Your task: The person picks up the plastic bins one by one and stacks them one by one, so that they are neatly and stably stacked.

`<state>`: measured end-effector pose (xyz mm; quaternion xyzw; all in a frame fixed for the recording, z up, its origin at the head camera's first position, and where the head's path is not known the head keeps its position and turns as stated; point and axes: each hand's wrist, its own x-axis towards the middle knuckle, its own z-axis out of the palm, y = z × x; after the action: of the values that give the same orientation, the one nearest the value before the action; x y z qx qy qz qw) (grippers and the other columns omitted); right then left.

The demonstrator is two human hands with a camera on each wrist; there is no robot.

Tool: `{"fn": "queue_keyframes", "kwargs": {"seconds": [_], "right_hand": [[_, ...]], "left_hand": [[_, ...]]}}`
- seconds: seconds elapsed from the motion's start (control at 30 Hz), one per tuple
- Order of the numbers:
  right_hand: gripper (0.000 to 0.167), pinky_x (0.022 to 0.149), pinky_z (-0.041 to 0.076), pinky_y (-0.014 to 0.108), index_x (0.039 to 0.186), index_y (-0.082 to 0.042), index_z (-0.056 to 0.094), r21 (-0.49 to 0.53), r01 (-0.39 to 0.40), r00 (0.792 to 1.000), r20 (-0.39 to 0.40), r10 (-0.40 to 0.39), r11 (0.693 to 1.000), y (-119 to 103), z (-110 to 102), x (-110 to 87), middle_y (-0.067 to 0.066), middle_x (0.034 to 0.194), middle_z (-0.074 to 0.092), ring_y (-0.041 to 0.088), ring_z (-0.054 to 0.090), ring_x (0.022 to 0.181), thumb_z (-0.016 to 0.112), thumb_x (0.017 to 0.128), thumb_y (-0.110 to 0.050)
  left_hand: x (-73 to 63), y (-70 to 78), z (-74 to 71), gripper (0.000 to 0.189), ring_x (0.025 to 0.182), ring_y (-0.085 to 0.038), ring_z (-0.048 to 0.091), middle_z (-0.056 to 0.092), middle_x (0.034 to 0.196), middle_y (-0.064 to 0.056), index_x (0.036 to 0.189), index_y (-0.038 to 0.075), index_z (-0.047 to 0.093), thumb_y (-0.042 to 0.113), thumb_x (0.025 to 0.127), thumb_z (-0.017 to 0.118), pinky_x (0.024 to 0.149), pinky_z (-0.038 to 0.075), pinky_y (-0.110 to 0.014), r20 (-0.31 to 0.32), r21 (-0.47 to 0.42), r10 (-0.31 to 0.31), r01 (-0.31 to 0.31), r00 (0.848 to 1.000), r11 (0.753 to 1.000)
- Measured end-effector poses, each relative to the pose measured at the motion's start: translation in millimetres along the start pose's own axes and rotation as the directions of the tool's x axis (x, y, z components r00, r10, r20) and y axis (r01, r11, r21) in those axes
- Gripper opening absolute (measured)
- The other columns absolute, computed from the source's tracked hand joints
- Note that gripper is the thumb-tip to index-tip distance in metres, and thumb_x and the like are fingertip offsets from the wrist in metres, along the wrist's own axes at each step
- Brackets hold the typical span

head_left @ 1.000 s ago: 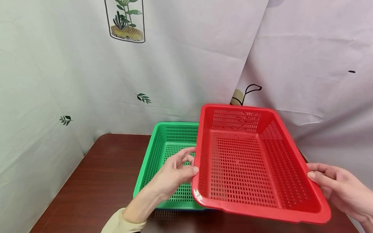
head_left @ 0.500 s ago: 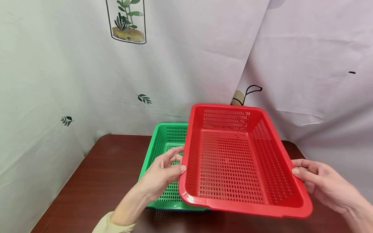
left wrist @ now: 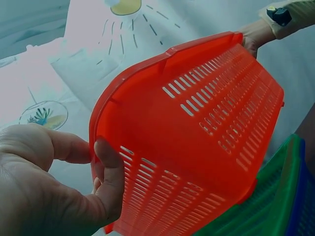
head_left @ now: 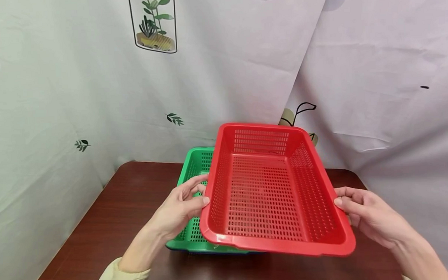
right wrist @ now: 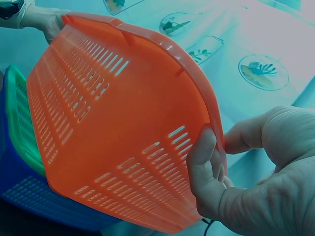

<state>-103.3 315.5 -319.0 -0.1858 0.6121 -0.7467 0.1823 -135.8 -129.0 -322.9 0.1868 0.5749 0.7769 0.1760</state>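
A red rectangular plastic basket with slotted walls hangs tilted in the air between both hands. My left hand pinches its left rim between thumb and fingers. On the opposite side my right hand grips the right rim the same way. Behind and below it stands a green basket, partly covered by the red one. In the right wrist view a blue basket shows around the outside of the green one. The wrist views show fingertips under the red rim.
The baskets stand on a dark brown wooden table. A white cloth printed with plants and jars hangs behind the table and along its left side. Brown tabletop shows left of the green basket.
Both hands have carried the red basket leftward, so that it covers more of the green basket. Both grips on the rim stay the same.
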Motion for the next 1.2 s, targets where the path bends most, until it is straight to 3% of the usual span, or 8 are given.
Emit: {"fn": "queue_keyframes", "kwargs": {"seconds": [0.23,0.7,0.93,1.2], "right_hand": [[0.03,0.081,0.058,0.037,0.119,0.002,0.059,0.018,0.013,1.0,0.025,-0.014,1.0,4.8,8.6,14.5,0.012,0.106,0.069,0.025,0.071,0.092,0.034,0.104,0.008],[0.027,0.079,0.059,0.04,0.117,0.004,0.058,-0.01,0.048,0.998,0.044,-0.048,0.999,12.9,24.5,36.1,0.012,0.102,0.07,0.024,0.072,0.087,0.037,0.102,0.009],[0.023,0.079,0.059,0.041,0.117,0.005,0.056,-0.019,0.044,0.998,0.037,-0.044,0.999,14.6,32.2,44.7,0.012,0.102,0.069,0.023,0.072,0.086,0.04,0.102,0.009],[0.019,0.079,0.059,0.043,0.116,0.006,0.054,-0.023,0.03,0.999,0.031,-0.029,0.999,16.7,40.7,53.2,0.012,0.1,0.069,0.023,0.072,0.085,0.043,0.101,0.007]], "left_hand": [[-5.7,2.1,-11.9,0.067,0.094,-0.02,0.065,0.056,0.106,-0.012,0.152,-0.007,0.026,0.0,0.095,0.06,0.085,0.058,-0.038,-0.005,0.015,0.004,-0.004,1.0,1.0],[-13.2,6.0,-33.1,0.063,0.083,-0.017,0.066,0.057,0.102,-0.01,0.15,-0.01,0.027,-0.003,0.095,0.058,0.078,0.059,-0.034,-0.038,0.047,0.041,-0.04,0.998,0.998],[-18.1,9.2,-40.5,0.061,0.093,-0.02,0.065,0.058,0.104,-0.009,0.15,-0.008,0.031,-0.001,0.096,0.058,0.082,0.059,-0.037,-0.044,0.047,0.043,-0.041,0.998,0.998],[-21.9,9.7,-49.9,0.059,0.095,-0.018,0.063,0.059,0.103,-0.007,0.15,-0.008,0.031,-0.003,0.096,0.056,0.081,0.058,-0.032,-0.035,0.028,0.064,-0.063,0.997,0.998]]}}
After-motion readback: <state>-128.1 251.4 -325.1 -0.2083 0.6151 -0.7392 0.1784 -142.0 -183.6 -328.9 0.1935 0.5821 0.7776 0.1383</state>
